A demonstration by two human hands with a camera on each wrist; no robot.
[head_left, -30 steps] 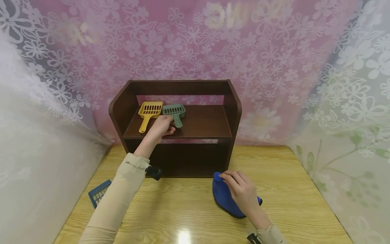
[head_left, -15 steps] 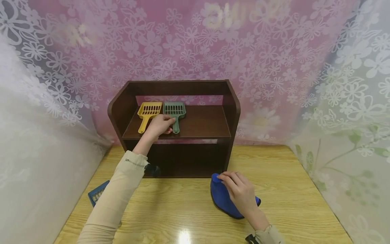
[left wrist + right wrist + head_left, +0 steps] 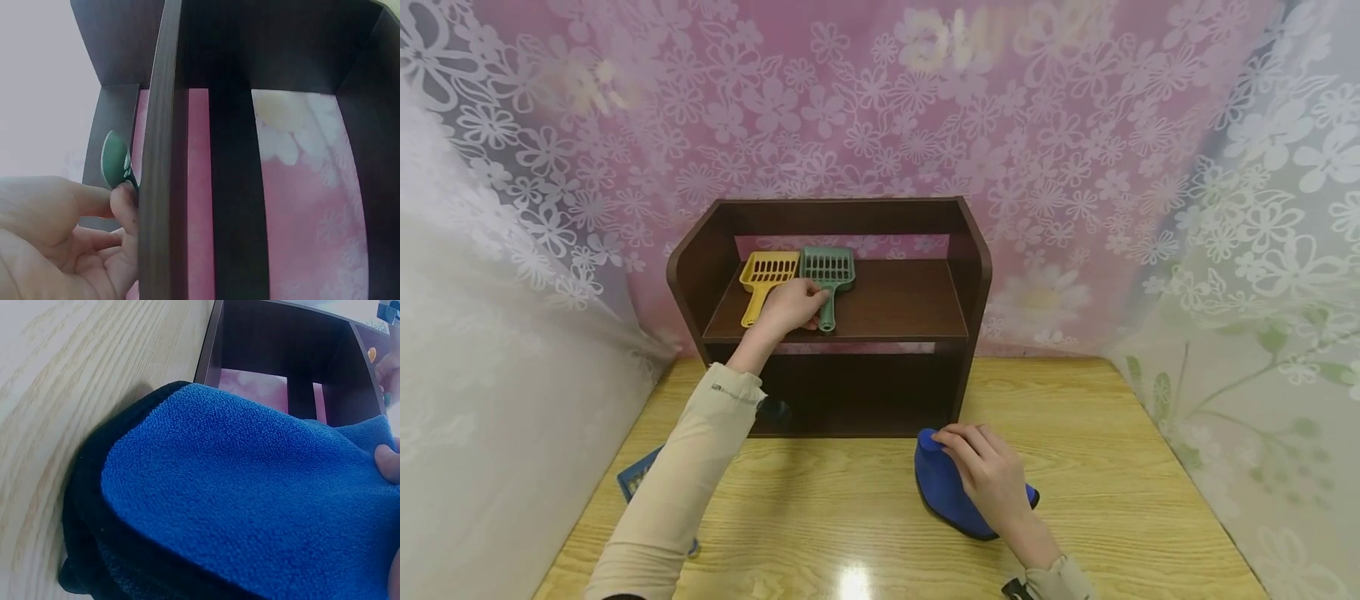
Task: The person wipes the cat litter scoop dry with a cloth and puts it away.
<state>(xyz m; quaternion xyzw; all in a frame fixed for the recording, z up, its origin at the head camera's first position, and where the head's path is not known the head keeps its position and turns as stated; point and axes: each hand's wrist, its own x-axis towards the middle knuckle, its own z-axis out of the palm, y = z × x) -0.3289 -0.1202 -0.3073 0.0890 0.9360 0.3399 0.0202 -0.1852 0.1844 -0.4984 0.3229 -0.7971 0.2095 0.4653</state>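
Left hand [image 3: 792, 307]: thumb and fingers brought together, pinching the handle of a green slotted scoop [image 3: 833, 283]. The scoop's head lies beyond the grip, on the upper board of a dark brown shelf unit [image 3: 902, 304]; the handle's end projects from the grip toward the person, near the board's front edge. Whether the handle touches the board cannot be told.

Yellow slotted scoop [image 3: 760, 291]: on the same board, just left of the left grip, its head beside the green one, handle toward the person.

Right hand [image 3: 996, 479]: thumb and fingers pinching the top edge of a blue cloth [image 3: 943, 492], plush, trimmed in black. The cloth spreads below and left of this grip, over a wood-grain table [image 3: 1112, 467], in front of the shelf unit's right end.

Blue slotted object [image 3: 636, 472]: on the table, nearer the person and left of the left grip, partly hidden by the left sleeve [image 3: 685, 475].

Pink floral hanging [image 3: 880, 125]: behind the shelf unit, beyond both grips.
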